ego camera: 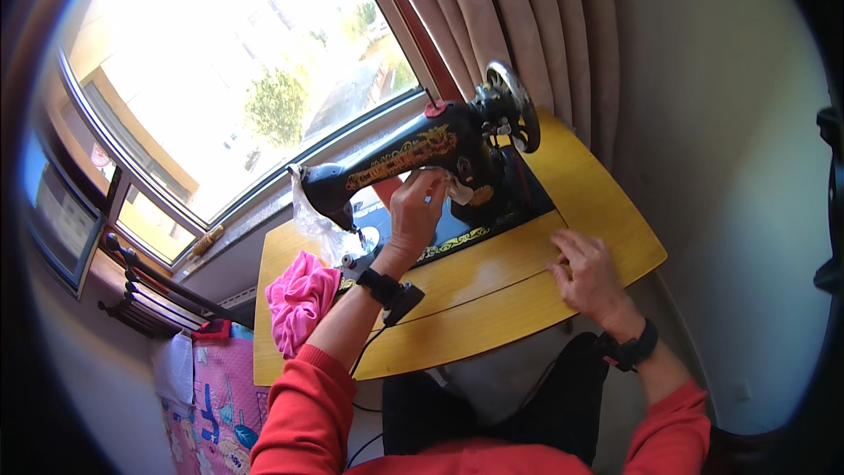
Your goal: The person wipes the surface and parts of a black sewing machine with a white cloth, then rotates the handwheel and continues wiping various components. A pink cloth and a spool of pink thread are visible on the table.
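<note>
A black sewing machine (402,152) with gold decoration stands on a yellow wooden sewing table (488,290). My left hand (417,208) reaches under its arm, fingers pinched on a white cloth (459,191) beside the upright pillar. Part of the cloth is hidden behind my fingers. Over the tabletop's right front part is my right hand (583,272), its fingers loosely curved and apart with nothing visible in them. A crumpled pink cloth (302,300) lies left of the machine bed. Clear plastic (316,218) hangs from the machine's head end.
The handwheel (514,105) juts out at the machine's right end. Behind the table are an open window (264,66) and a pleated curtain (521,20). A bed with a pink patterned cover (221,402) is at lower left. A cable (369,349) trails from my left wrist.
</note>
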Available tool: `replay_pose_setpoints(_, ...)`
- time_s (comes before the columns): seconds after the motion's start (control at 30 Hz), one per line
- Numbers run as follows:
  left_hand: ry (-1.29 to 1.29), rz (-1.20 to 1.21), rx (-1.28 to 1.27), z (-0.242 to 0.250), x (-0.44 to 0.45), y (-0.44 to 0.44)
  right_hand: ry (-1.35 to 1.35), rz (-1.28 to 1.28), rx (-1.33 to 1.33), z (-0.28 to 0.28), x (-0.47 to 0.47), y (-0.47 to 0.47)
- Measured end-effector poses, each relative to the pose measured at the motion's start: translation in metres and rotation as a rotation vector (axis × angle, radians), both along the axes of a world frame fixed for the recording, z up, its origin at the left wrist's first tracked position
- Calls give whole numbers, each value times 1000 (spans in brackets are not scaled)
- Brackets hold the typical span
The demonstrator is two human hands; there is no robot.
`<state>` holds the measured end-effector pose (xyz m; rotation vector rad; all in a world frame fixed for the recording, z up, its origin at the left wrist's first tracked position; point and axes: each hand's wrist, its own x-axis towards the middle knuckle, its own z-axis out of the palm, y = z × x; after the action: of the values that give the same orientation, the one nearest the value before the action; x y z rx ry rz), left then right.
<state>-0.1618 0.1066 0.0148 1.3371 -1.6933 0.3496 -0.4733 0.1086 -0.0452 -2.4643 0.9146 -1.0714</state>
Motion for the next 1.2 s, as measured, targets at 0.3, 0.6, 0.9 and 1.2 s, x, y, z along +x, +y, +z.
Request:
replay_pose_setpoints(0.3,6,20,530,-15,15,11,1,-5,-2,1,-1,-1)
replay_pose_setpoints(0.6,1365,-217,241,-2,-15,-4,-8,-12,-21,0,-1,2)
replay_pose_setpoints(0.9,753,-39,328,-18,-1,-9,-16,-11,-79,1,2,0)
replay_pose_setpoints(1.2,696,80,459,-17,9,-14,7,-23,-37,1,0,1)
